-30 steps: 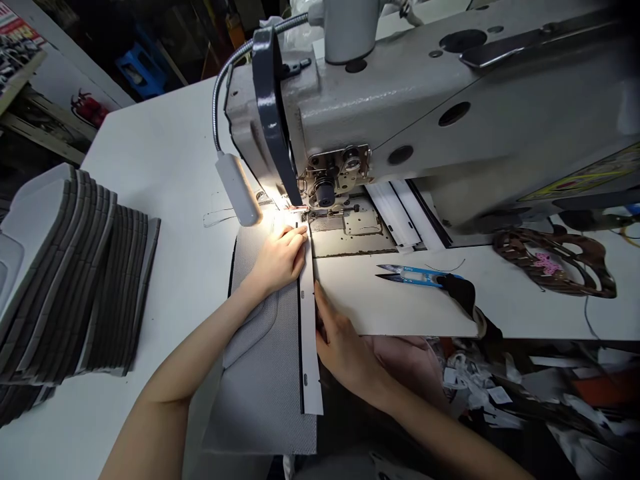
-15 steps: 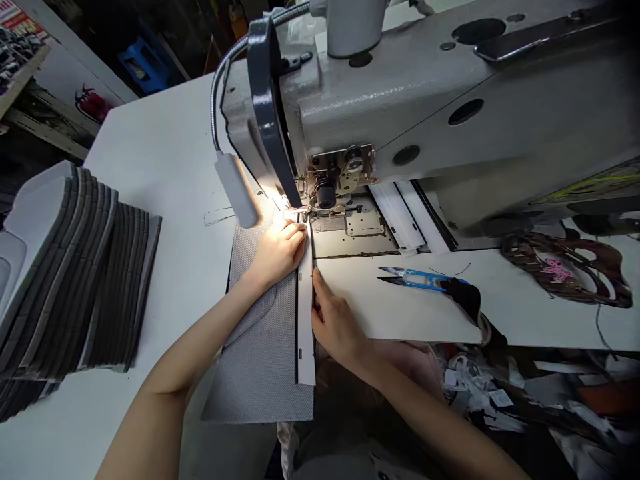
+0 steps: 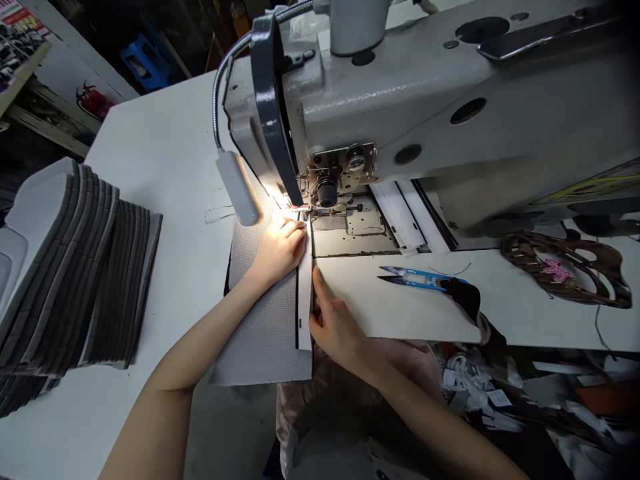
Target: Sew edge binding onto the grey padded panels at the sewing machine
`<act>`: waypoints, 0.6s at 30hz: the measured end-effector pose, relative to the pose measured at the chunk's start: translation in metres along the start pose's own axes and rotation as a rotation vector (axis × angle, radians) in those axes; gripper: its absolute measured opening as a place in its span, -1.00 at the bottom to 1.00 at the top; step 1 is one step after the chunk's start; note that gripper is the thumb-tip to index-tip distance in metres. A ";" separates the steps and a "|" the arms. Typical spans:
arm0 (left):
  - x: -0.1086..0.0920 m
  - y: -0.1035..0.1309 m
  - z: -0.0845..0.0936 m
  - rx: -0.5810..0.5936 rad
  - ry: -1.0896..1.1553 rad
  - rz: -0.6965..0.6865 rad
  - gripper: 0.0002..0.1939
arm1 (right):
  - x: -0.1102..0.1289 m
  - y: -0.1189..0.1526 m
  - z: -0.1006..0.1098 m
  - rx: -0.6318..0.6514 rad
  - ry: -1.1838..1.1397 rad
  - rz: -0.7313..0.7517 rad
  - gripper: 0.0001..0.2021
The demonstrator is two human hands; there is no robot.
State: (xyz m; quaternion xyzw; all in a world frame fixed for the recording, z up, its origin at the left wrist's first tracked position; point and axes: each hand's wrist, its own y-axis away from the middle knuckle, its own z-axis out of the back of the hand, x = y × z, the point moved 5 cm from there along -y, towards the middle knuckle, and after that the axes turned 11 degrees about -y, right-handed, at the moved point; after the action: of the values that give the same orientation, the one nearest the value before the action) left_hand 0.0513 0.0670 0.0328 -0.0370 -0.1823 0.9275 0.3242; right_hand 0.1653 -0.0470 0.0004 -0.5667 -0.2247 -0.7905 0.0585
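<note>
A grey woven fabric panel (image 3: 270, 357) lies under the sewing machine (image 3: 395, 113), with a white slotted strip (image 3: 304, 293) along its right edge. My left hand (image 3: 281, 248) is curled on the fabric and strip just in front of the needle area, fingertips at the strip. On the right edge, my right hand (image 3: 336, 320) holds the work with its thumb over the strip and its index finger extended along the side. Its other fingers are partly hidden. The presser foot and needle are hard to make out in the lamp's glare.
A lit lamp (image 3: 237, 190) hangs left of the needle. Blue thread snips (image 3: 420, 279) and a brown hair clip (image 3: 565, 270) lie on the right. More white strips (image 3: 397, 213) rest under the machine arm. Stacked grey padded pieces (image 3: 75, 267) stand at left.
The fabric and white strip have moved forward under the machine, so less hangs toward me. Both hands stay in almost the same places.
</note>
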 end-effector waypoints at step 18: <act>-0.004 0.001 0.001 0.004 -0.031 0.031 -0.80 | 0.000 0.004 0.006 0.033 -0.037 0.020 -0.21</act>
State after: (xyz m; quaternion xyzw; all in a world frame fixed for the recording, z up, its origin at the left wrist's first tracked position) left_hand 0.0533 0.0634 0.0332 -0.0246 -0.1849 0.9333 0.3068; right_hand 0.1716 -0.0484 0.0034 -0.5823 -0.2331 -0.7755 0.0717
